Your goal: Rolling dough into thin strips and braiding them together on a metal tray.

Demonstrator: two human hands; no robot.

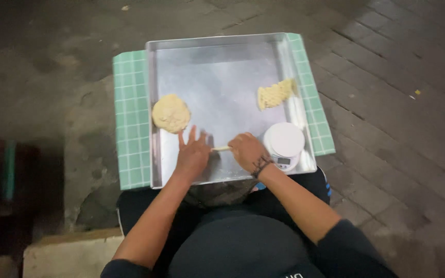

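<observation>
- Head view: the left hand (192, 154) is lying flat with fingers spread wide, and the right hand (247, 151) is curling loosely; both are pressing on a thin rope of dough (221, 149) near the front of the metal tray (217, 67).
- Judging by this, the dough is being rolled into a strip; it needs even pressure.
- A dough lump (171, 113) is sitting at the tray's left edge, a row of shaped pieces (276, 93) at its right, and a white scale (284, 144) just beside the right hand.

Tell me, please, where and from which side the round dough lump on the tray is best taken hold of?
Probably by its right-hand edge, coming from the tray's open middle: the round dough lump lies flat against the tray's left wall, so that side is blocked. The left hand is nearest.
</observation>
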